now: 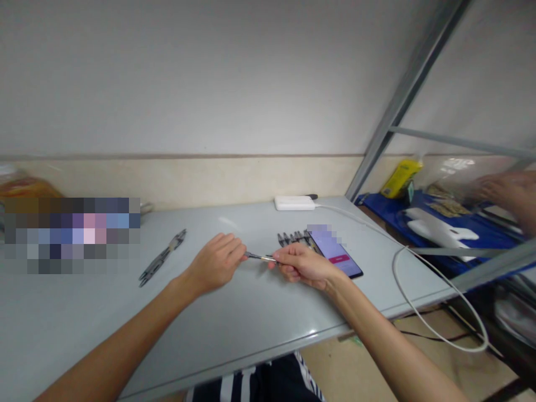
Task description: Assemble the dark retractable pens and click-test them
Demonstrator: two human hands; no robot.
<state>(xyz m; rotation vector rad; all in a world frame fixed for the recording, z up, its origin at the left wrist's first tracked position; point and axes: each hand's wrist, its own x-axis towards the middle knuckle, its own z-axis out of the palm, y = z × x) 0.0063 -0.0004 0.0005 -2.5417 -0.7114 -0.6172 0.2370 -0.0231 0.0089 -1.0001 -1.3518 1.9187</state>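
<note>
Above the middle of the table, a slim dark pen (262, 257) with a pale metallic section stretches between my two hands. My left hand (220, 258) is closed round its left end, and the fingers hide that end. With thumb and fingers my right hand (299, 265) pinches the other end. Left of my left hand lie a few similar dark pens (163, 258), close together at a slant. Several more pens (293, 237) lie side by side behind my right hand, partly covered by it. Beside them is a phone (335, 251) with its screen lit.
A white power bank or adapter (294, 203) sits near the wall, its white cable (397, 279) looping over the table's right edge. A metal frame post (402, 111) rises at right. Beyond it, another person's hand (508, 195) is over a blue surface (387, 209) with a yellow packet (401, 177).
</note>
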